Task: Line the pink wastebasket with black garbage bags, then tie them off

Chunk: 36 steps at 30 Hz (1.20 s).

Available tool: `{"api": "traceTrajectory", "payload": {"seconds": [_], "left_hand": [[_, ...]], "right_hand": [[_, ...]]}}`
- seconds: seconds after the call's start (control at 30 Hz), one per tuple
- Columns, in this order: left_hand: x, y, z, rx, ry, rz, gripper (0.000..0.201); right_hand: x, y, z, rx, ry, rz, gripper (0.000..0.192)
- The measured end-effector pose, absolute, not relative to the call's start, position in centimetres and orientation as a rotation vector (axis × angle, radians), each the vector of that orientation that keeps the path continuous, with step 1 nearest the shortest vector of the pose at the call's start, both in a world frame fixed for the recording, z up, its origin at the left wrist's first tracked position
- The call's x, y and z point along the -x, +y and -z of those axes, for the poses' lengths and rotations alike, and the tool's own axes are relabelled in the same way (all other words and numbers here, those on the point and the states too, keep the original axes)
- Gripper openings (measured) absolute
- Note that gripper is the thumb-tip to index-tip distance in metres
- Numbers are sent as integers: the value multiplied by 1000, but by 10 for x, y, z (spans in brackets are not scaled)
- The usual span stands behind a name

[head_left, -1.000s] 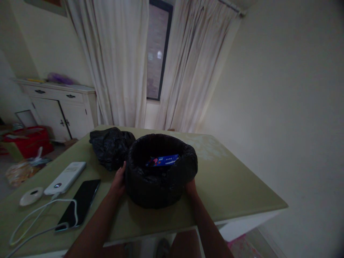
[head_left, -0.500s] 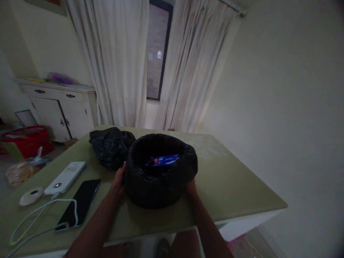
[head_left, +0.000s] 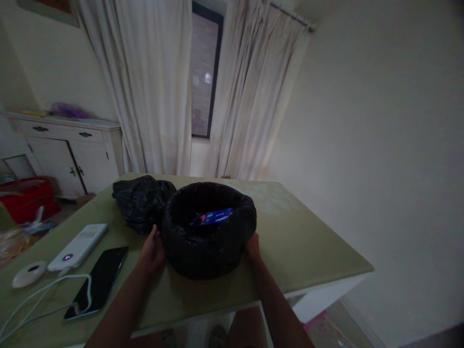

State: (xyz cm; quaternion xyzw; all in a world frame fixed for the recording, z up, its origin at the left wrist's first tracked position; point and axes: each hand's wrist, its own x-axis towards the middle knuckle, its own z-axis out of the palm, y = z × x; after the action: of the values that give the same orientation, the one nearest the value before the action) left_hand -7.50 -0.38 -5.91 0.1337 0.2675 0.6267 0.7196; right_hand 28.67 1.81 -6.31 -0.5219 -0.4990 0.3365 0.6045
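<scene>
A round bin (head_left: 203, 263) wrapped inside and out in a black plastic bag stands upright on the table. Inside it lies a blue Oreo packet (head_left: 213, 217), its lower part hidden by the folded bag. My left hand (head_left: 152, 251) rests at the bin's left side with the thumb upward. On the opposite side my right hand (head_left: 253, 249) holds the bin low down, most of its fingers hidden behind it. A crumpled black plastic bag (head_left: 143, 203) lies just behind my left hand, next to the bin.
Left on the green tabletop (head_left: 308, 237) are a phone (head_left: 99, 278), a white power bank (head_left: 78, 246) with a white cable (head_left: 43, 287), and a round white object (head_left: 29, 274). A white cabinet (head_left: 68, 154), red bag (head_left: 31, 200) and curtains (head_left: 155, 87) stand beyond.
The whole view has shifted, so everything sits further left in the picture. The bin stays in place between my hands; slightly more of my left hand shows.
</scene>
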Motion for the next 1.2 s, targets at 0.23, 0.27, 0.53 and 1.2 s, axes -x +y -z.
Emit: {"api": "traceTrajectory", "payload": {"seconds": [0.23, 0.27, 0.53, 1.2], "left_hand": [[91, -76, 46, -142, 906, -1328, 48], [92, -85, 42, -125, 918, -1344, 50], [64, -93, 5, -696, 751, -1733, 65], [41, -93, -51, -1208, 1273, -1794, 58]], "right_hand": [[-304, -14, 67, 953, -916, -1423, 65], [-306, -23, 67, 930, -926, -1497, 65], [-292, -62, 27, 694, -849, -1343, 42], [-268, -86, -27, 961, -1307, -657, 58]]}}
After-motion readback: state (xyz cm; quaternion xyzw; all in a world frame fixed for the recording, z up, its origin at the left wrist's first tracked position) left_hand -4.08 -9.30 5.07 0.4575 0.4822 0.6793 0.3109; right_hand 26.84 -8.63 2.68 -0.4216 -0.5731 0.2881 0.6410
